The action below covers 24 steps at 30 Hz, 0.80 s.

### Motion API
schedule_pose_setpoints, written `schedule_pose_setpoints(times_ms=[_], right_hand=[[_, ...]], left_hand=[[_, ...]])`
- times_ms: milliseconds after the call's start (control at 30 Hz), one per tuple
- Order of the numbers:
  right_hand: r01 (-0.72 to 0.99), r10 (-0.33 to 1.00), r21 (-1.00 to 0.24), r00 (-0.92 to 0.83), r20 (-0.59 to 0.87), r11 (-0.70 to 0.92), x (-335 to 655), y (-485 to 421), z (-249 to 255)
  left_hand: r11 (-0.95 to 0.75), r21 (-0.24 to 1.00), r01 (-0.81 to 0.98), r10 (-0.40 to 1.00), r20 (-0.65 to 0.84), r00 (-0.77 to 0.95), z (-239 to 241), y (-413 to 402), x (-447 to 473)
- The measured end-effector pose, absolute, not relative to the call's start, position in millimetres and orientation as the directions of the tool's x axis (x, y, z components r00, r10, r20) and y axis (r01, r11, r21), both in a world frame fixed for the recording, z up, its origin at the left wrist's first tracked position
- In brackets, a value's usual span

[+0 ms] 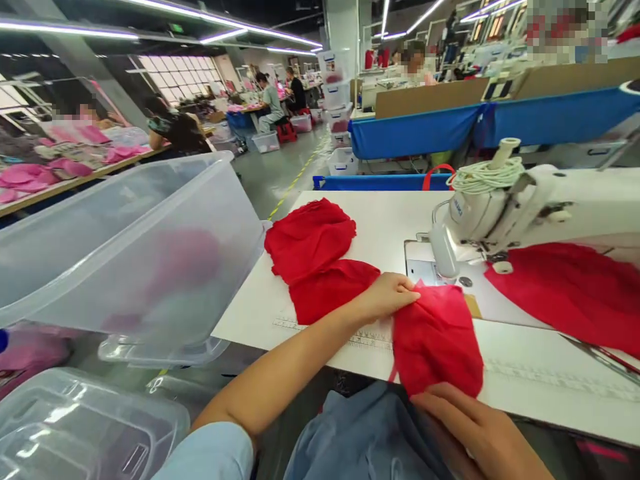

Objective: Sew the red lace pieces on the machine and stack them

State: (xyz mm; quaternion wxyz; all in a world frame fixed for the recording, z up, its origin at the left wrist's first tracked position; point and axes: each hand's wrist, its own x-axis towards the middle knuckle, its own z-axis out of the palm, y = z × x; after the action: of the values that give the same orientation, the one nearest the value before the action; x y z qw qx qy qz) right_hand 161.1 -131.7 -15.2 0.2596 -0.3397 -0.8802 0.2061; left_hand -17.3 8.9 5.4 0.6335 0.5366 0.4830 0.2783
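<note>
A red fabric piece point(440, 333) lies at the table's front edge, just before the sewing machine point(475, 227), its lower end drooping toward my lap. My left hand point(390, 295) pinches its upper left corner near the needle area. At the bottom edge of the same piece, my right hand point(480, 427) rests with fingers bent over the cloth; whether they grip it is partly hidden. Behind my left forearm sits a heap of red fabric pieces point(315, 247). Another red cloth point(570, 287) is spread under the machine arm on the right.
Scissors point(595, 353) lie on the white table point(385, 220) at right. A measuring scale point(370, 341) runs along its front. Large clear plastic bins point(210, 220) stand against the left side. Blue cloth troughs point(415, 137) are behind, and other people work at farther tables.
</note>
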Motion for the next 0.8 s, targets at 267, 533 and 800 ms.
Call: schedule_pose_setpoints(times_ms=[267,533,800], right_hand=[[0.677,0.826,-0.493,-0.339,0.450,0.547,180.4,-120.8,-3.3],[0.677,0.925,-0.675,-0.021,0.379,0.292,194.8,-49.6,-5.7],[0.525,0.939,-0.785,-0.272,0.213,0.330,200.2,-29.2,1.4]], left_hand=[[0.278,0.947,0.160,0.845,-0.320,0.428,12.3,9.3,-18.4],[0.079,0.933,0.351,0.875,-0.234,0.425,7.3,8.5,-8.5],[-0.048,0.977,0.208,0.800,-0.087,0.594,35.0,-11.0,-21.1]])
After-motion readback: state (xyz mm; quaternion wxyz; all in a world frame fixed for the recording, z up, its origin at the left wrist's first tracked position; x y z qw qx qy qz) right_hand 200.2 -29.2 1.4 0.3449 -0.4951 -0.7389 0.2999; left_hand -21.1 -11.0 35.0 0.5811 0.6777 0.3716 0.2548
